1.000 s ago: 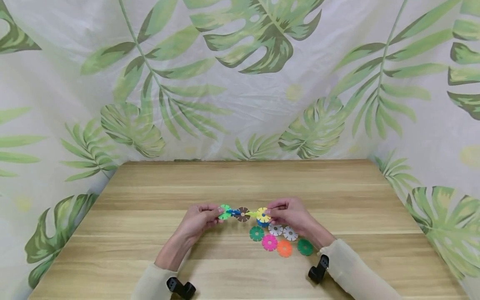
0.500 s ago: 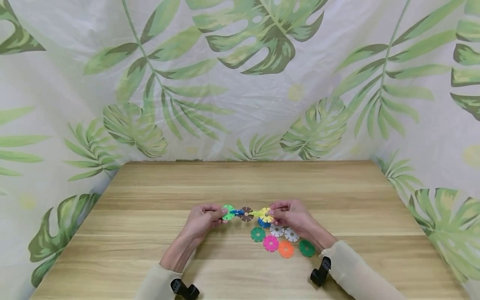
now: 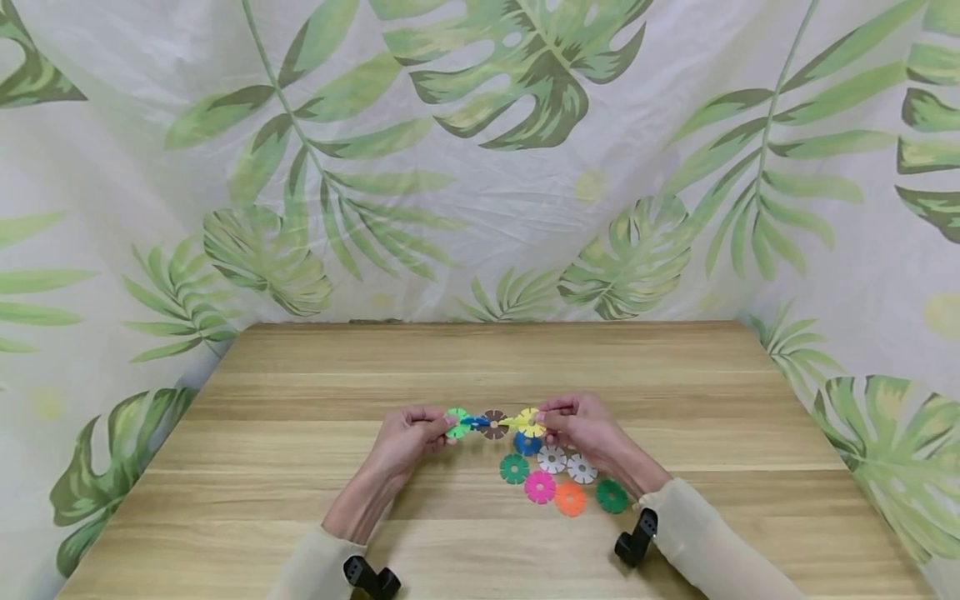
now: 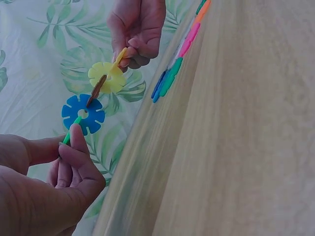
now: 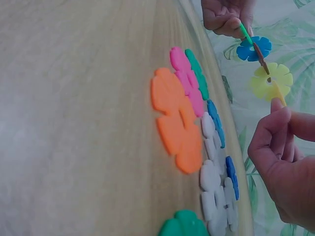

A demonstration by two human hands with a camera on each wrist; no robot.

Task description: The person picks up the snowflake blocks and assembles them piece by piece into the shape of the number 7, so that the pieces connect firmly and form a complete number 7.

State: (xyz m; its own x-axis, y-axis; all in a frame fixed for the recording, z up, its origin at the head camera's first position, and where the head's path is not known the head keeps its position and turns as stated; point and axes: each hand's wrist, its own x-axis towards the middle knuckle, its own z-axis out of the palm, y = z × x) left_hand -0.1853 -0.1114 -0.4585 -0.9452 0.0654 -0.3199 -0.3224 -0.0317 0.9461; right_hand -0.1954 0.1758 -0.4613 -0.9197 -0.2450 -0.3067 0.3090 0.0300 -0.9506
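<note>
Spanning the gap between the fingers of the left hand (image 3: 408, 437) and those of the right hand (image 3: 583, 429), a chain of flat, round, slotted discs (image 3: 494, 432), apparently plastic, is held up off the worktop (image 3: 315, 392). We see the left fingers pinching a bright green disc (image 3: 457, 423) by its rim and the right fingers pinching a yellow disc (image 3: 531, 422); between them sit a blue disc (image 4: 75, 105), a brown disc (image 4: 96, 91) and a pale yellow disc (image 4: 109, 83). We expect the whole to be very light, each disc stiff and a little springy, its smooth faces perhaps slippery. We judge the crossed slots weakest, since twisting could work them loose, so we would hold the end rims or brace both sides of a joint. No container shows to us: blue discs (image 5: 216, 125), two white discs (image 3: 552, 458), two dark green discs (image 3: 513, 468), a pink disc (image 3: 540, 487) and an orange disc (image 3: 570, 499) lie directly on the worktop, below and near the right fingers.
</note>
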